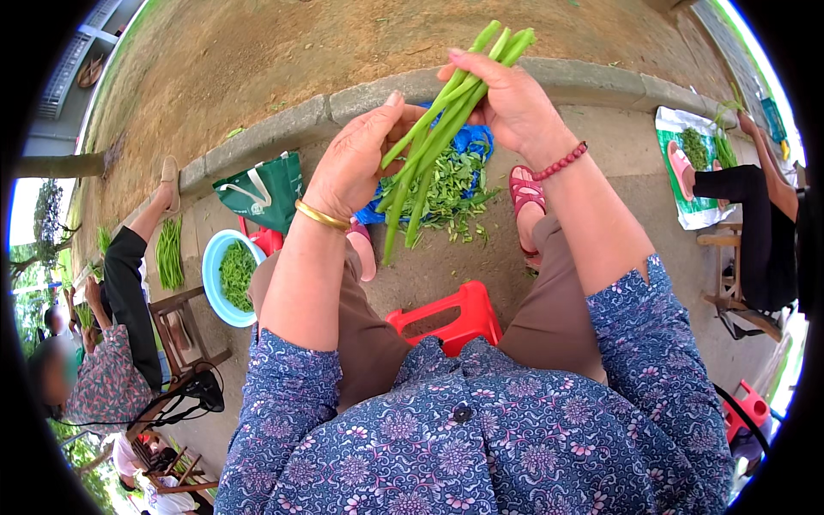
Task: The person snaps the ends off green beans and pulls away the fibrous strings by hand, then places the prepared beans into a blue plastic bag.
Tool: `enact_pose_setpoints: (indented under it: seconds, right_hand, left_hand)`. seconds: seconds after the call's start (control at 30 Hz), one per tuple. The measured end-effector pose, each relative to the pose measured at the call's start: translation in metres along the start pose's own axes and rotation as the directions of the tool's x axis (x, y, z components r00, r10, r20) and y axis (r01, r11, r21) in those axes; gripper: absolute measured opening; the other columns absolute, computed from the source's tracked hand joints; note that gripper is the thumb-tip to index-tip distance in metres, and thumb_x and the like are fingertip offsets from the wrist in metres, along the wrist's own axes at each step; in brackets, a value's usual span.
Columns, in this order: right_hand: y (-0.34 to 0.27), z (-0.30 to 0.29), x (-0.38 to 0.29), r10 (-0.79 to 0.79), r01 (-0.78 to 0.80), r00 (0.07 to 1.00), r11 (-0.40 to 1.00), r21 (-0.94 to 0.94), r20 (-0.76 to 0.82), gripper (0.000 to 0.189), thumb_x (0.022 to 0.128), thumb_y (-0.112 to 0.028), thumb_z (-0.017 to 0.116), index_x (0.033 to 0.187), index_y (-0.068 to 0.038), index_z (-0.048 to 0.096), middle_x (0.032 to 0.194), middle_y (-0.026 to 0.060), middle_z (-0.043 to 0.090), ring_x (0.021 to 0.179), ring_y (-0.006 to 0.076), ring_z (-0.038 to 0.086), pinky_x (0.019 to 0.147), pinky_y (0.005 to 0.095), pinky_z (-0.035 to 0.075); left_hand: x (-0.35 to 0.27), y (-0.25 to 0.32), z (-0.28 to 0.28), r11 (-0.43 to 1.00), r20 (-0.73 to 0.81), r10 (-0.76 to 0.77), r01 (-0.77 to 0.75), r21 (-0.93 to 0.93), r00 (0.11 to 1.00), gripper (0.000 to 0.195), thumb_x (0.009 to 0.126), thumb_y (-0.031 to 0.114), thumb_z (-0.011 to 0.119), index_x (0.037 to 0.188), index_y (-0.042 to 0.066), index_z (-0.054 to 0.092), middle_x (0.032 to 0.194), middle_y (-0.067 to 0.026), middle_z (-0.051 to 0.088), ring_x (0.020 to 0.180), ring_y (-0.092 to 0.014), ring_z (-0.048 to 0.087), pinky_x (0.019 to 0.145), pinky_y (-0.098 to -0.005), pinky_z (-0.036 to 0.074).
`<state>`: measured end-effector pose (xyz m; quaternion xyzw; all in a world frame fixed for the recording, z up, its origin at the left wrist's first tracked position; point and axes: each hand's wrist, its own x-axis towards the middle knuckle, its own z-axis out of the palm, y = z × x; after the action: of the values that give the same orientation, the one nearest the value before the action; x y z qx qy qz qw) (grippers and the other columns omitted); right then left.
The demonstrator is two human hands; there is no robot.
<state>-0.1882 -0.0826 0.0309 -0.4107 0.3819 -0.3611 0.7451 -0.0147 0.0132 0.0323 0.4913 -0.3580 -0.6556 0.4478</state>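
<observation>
A bunch of long green leafless vegetable stems (444, 129) slants between my hands. My right hand (518, 106) is closed around its upper part, the thumb lying across the front. My left hand (364, 151) holds the lower part from the side, its fingers partly hidden behind the stems. Below the bunch, a pile of cut green leaves and stem pieces (450, 180) lies on a blue plastic bag (473, 138) on the ground, with some scattered past its edge.
A light-blue basin (212, 277) of greens stands at left, near a green bag (264, 190). A red plastic stool (450, 315) is beneath me. A concrete kerb (367, 100) runs ahead. People sit left (106, 373) and right (753, 225), near a wooden chair (187, 328) and stem bundles (169, 254).
</observation>
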Motion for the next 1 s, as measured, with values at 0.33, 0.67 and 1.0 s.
enact_pose_setpoints:
  seconds: [0.33,0.67,1.0]
  right_hand:
    - [-0.004,-0.008,0.002,-0.052,0.051,0.996,0.999,-0.017,-0.073,0.026,0.085,-0.034,0.065,0.078,-0.009,0.067,0.069,0.0015,0.064,0.054,0.0079,0.055,0.046,0.0209,0.039]
    - [-0.009,-0.017,0.008,-0.023,0.038,0.994,0.989,0.141,-0.110,0.023,0.087,-0.029,0.063,0.079,-0.008,0.065,0.070,0.0019,0.063,0.059,0.0104,0.056,0.047,0.0236,0.040]
    - [-0.016,-0.019,0.007,-0.027,0.097,0.953,0.970,0.221,-0.303,0.020,0.089,-0.027,0.061,0.085,-0.007,0.061,0.078,0.0051,0.063,0.063,0.0131,0.055,0.048,0.0260,0.042]
  left_hand:
    - [-0.006,0.003,-0.015,0.987,-0.212,0.146,-0.128,0.097,0.966,0.032,0.097,0.032,0.050,0.105,0.004,0.062,0.087,-0.0020,0.065,0.077,-0.009,0.060,0.072,-0.0265,0.051]
    - [-0.011,-0.002,-0.012,0.933,-0.269,0.314,-0.243,0.267,0.910,0.022,0.093,0.026,0.058,0.095,0.005,0.064,0.076,0.0021,0.061,0.070,-0.006,0.057,0.066,-0.0220,0.048]
    - [-0.015,-0.008,0.004,0.663,-0.298,0.720,-0.494,0.562,0.627,0.007,0.087,0.008,0.064,0.087,0.001,0.063,0.075,0.0019,0.059,0.066,-0.006,0.053,0.065,-0.0208,0.045]
